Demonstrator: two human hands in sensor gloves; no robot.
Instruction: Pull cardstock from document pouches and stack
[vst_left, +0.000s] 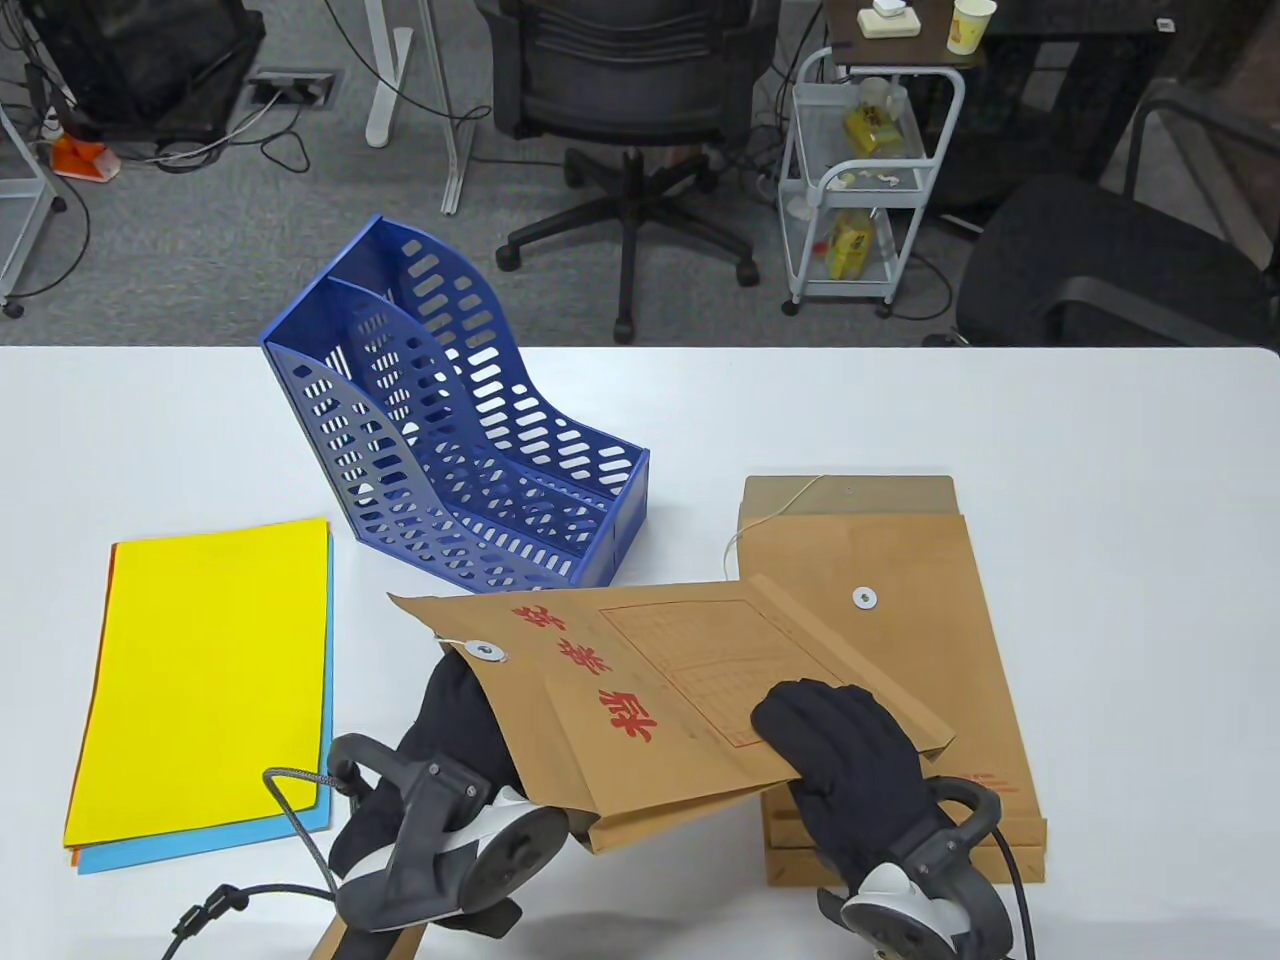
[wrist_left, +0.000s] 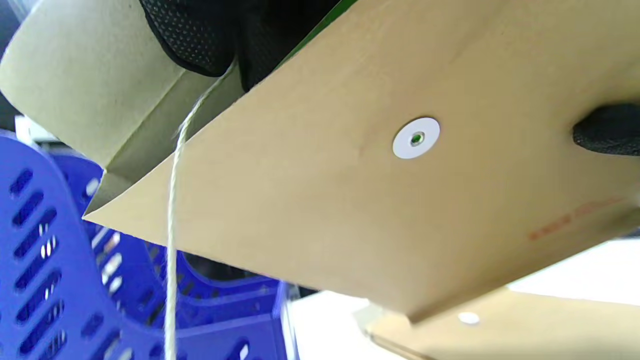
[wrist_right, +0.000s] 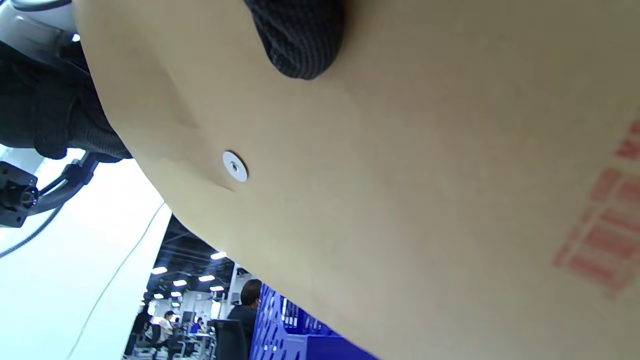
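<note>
My right hand (vst_left: 840, 750) grips the near end of a brown kraft pouch (vst_left: 680, 700) with red print and holds it tilted above the table. Its thumb (wrist_right: 300, 40) presses the pouch's underside (wrist_right: 400, 175). My left hand (vst_left: 455, 730) reaches into the pouch's open left end under the flap; its fingers (wrist_left: 210, 35) are mostly hidden inside. A thin green sheet edge (wrist_left: 320, 25) shows beside them at the mouth. The pouch's string (wrist_left: 172, 240) hangs loose. A cardstock stack (vst_left: 210, 680), yellow on top with blue and orange below, lies at the left.
More kraft pouches (vst_left: 900, 570) lie stacked on the table under and beyond my right hand. A blue perforated file rack (vst_left: 450, 440) stands behind the held pouch. Office chairs and a cart stand beyond the table's far edge.
</note>
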